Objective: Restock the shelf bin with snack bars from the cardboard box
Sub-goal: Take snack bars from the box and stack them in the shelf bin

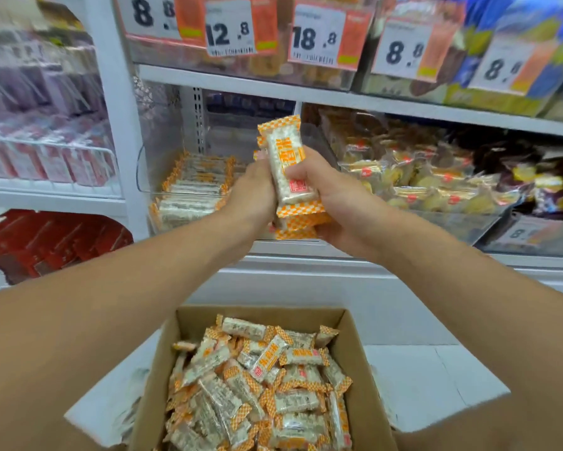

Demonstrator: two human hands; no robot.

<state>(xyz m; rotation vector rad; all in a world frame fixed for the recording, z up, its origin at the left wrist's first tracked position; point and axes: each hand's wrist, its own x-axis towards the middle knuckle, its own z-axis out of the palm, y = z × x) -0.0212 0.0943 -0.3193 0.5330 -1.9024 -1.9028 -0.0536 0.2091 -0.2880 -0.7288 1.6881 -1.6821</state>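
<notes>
You hold a stack of orange-and-white wrapped snack bars (291,172) upright between both hands, left hand (254,193) and right hand (335,203), each grip curled round it, just in front of the clear plastic shelf bin (150,187). That bin holds one row on its left and looks partly filled. The brown cardboard box (358,359) below is well stocked, so I judge most of the restocking remains.

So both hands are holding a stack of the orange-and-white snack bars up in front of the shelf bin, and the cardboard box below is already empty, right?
Not quite. The head view shows the cardboard box well filled with loose bars. The rest holds: left hand and right hand grip the stack of snack bars before the shelf bin.
</notes>
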